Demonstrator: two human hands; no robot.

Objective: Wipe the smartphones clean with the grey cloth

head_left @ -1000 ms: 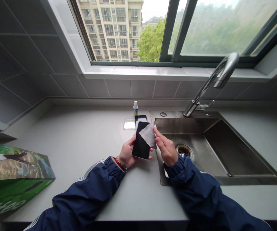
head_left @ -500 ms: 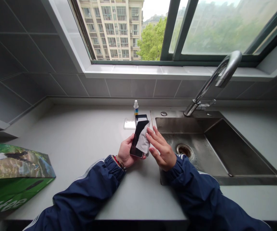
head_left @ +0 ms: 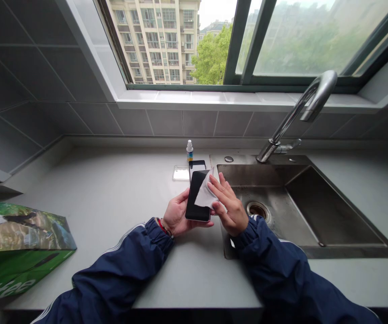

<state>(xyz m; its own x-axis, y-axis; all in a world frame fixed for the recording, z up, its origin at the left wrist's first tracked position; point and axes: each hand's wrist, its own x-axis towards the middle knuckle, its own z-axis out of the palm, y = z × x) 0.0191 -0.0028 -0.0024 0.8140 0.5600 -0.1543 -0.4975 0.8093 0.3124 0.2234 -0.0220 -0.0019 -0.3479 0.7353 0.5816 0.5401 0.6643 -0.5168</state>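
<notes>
My left hand [head_left: 177,215] is closed around a smartphone [head_left: 194,204], its dark screen facing up. Across the right part of that screen lies a pale grey cleaning cloth [head_left: 206,192] with zigzag edges. The fingers of my right hand [head_left: 230,204] press the cloth at the phone's right edge, with the thumb below. Just beyond the phone, a second dark flat thing [head_left: 197,164] with a light patch lies on the counter, partly covered. A clear phone case [head_left: 179,173] lies to its left, and a small white-capped bottle [head_left: 189,150] stands behind.
To the right is a steel sink [head_left: 302,252] with a chrome faucet [head_left: 318,96] arching over it. A green printed box or bag [head_left: 28,252] stands at the left on the white counter [head_left: 113,198]. A window runs along the back.
The cloth has slid and folded toward the phone's right side, uncovering more of the screen. My right hand has moved slightly right, and the phone is turned more upright in my left hand.
</notes>
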